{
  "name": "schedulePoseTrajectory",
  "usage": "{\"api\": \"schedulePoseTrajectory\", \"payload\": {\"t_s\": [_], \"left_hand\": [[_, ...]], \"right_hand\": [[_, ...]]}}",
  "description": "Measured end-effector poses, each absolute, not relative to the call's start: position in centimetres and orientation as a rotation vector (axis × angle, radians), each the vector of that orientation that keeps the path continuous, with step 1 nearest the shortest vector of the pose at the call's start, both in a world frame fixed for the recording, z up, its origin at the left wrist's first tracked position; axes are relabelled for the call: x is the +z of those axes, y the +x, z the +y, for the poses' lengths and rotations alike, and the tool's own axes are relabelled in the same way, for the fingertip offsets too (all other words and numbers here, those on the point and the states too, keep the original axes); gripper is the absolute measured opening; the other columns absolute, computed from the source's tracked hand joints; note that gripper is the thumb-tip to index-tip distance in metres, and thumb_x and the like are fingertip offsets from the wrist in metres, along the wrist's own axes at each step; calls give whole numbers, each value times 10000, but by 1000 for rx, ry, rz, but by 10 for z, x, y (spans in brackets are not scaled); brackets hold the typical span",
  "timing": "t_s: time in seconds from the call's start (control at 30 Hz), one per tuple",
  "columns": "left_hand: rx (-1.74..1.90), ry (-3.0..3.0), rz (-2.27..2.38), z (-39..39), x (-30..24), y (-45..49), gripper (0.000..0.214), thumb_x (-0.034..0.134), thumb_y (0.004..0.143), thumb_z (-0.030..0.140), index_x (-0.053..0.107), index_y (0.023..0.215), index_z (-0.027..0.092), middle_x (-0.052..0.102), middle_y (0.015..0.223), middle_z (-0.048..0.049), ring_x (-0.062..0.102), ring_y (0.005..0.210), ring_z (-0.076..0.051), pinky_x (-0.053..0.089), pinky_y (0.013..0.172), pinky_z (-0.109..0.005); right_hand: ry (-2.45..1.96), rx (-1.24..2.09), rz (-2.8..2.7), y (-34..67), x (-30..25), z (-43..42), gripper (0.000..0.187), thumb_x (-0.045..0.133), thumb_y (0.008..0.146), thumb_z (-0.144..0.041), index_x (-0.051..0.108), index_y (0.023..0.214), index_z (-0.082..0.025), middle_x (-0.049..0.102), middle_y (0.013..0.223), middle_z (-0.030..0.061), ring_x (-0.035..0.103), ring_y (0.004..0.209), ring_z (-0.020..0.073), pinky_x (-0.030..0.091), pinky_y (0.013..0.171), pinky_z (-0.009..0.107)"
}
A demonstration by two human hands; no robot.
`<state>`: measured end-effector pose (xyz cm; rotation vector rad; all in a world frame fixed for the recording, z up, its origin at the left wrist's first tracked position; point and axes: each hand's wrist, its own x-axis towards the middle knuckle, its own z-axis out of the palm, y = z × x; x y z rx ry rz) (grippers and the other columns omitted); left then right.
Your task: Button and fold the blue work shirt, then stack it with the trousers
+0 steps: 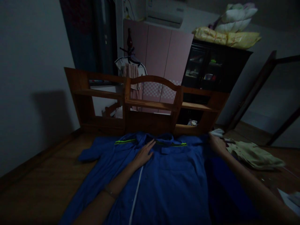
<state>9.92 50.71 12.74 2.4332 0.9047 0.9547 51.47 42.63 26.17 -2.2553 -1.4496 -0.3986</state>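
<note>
A blue shirt with a collar, yellow-green chest stripes and a white line down its front lies spread out before me. My left hand rests on it just below the collar, its fingers stretched out. Over at the right, my right hand is closed at the end of the shirt's sleeve and appears to grip the cloth; its fingertips are partly hidden. A small white item shows just behind that hand. The room is dim.
Behind the shirt stands a wooden shelf-like headboard. Pale green clothing lies at the right, near some white paper. Farther back are a coat stand with clothes, a pink wardrobe and a dark cabinet.
</note>
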Motion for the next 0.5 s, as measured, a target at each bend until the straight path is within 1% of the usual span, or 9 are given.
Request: {"api": "schedulePoseTrajectory", "payload": {"t_s": [0.07,0.1,0.17,0.23,0.3,0.37,0.43,0.5], "left_hand": [[989,2433,933,503,136,91,633,518,818,181,307,1410,263,267,1488,-49,323,1329,-209,285,1103,-382],[996,2427,986,501,143,84,598,525,819,193,354,1387,260,297,1470,-55,340,1316,-219,294,1095,-388],[967,2418,1138,496,158,66,454,532,822,226,507,1276,219,421,1375,-86,406,1259,-245,321,1069,-396],[908,2406,1298,484,177,44,330,532,830,279,608,1137,184,529,1237,-109,482,1168,-258,361,1026,-392],[891,2337,1451,460,193,20,321,520,838,351,619,1090,178,580,1131,-107,551,1054,-251,420,951,-376],[910,2184,1594,422,201,1,346,468,858,423,597,1086,197,613,1032,-78,607,891,-217,482,827,-345],[876,2012,1693,374,192,-11,357,433,858,480,594,1042,220,636,942,-49,619,762,-192,508,702,-312],[858,1866,1752,326,168,-15,362,453,832,514,586,1039,249,646,921,-37,622,700,-182,518,629,-297]], "right_hand": [[-2297,-511,-1512,493,245,421,430,548,827,-246,498,1243,-153,562,1121,213,556,998,323,425,791,443],[-2278,-575,-1576,479,240,419,455,529,843,-257,458,1281,-157,523,1180,215,525,1045,328,416,813,445],[-2171,-676,-1761,445,237,415,439,465,883,-269,420,1305,-159,465,1255,199,481,1104,310,401,861,418],[-1991,-595,-1940,403,237,413,379,409,911,-270,441,1276,-170,464,1265,170,474,1117,275,386,896,367],[-1843,-339,-2039,356,236,415,334,387,925,-290,470,1233,-190,514,1214,135,512,1071,241,390,886,322],[-1766,44,-2027,309,231,422,291,433,911,-345,524,1145,-199,577,1119,107,563,987,227,405,844,304],[-1733,474,-1921,266,222,437,276,529,859,-412,587,986,-174,627,996,102,587,955,241,415,818,296],[-1727,668,-1859,231,211,457,354,566,816,-505,603,868,-156,651,865,102,622,867,245,447,733,282]]}}
